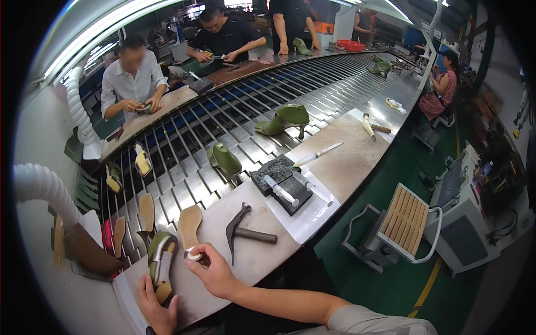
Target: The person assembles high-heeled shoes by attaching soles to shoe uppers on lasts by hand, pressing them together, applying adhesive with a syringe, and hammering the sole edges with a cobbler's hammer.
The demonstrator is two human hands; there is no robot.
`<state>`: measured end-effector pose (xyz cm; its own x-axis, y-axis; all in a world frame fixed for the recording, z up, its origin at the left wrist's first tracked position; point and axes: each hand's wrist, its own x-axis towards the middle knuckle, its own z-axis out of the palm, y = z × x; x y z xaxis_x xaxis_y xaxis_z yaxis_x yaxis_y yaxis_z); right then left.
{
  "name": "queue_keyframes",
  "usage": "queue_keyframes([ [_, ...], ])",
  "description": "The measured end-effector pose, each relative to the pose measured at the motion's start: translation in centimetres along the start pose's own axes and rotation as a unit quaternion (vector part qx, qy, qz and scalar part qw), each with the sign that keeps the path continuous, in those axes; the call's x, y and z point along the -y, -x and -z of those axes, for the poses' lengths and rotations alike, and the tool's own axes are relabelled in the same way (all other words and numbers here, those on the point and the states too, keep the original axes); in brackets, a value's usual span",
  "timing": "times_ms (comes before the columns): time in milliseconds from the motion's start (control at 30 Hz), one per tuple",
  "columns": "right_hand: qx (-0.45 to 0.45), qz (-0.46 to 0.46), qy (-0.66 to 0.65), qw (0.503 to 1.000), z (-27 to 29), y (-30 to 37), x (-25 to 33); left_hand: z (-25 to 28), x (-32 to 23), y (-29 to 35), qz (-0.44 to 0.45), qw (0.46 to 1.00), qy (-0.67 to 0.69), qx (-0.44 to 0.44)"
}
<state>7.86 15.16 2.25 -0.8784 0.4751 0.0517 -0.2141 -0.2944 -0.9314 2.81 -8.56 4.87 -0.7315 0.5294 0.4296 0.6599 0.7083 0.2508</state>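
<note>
My left hand (pixel 158 308) holds the near end of a green high-heeled shoe (pixel 156 252), thumb on one side and fingers on the other. A silvery strip and a tan part show on the shoe. My right hand (pixel 219 274) pinches a small white object (pixel 193 256) of unclear kind, at the near end of a tan insole (pixel 190 224). Another tan insole (pixel 147 211) lies beyond the shoe. To the right of the insoles, a hammer (pixel 254 235) with a dark, curved head rests on the pale worktop (pixel 262 262).
Two syringes (pixel 281 191) lie across dark blocks (pixel 279 170), with a knife (pixel 318 154) beyond. Green heeled shoes (pixel 289 119) stand on the slatted metal conveyor (pixel 190 190). A second hammer (pixel 368 127) lies farther right. White ducts (pixel 47 187) hang left. Co-workers (pixel 134 84) sit across the line.
</note>
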Motion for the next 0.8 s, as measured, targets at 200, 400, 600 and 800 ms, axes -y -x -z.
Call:
queue_keyframes([
  [200,-0.050,0.229,0.215,0.948,2.9,1.3,-0.6,1.0,3.0,4.7,0.184,0.954,0.234,-0.041],
  [400,0.022,0.410,0.524,0.746,6.4,-2.0,4.7,9.5,0.6,0.6,0.099,0.959,0.238,-0.117],
  [600,0.291,0.349,0.695,0.558,4.6,-1.7,7.4,6.7,1.0,-6.1,0.026,0.822,0.524,-0.223],
  [800,0.057,0.163,0.255,0.951,1.6,-2.7,3.2,7.9,0.4,-8.3,0.119,0.691,0.701,-0.130],
])
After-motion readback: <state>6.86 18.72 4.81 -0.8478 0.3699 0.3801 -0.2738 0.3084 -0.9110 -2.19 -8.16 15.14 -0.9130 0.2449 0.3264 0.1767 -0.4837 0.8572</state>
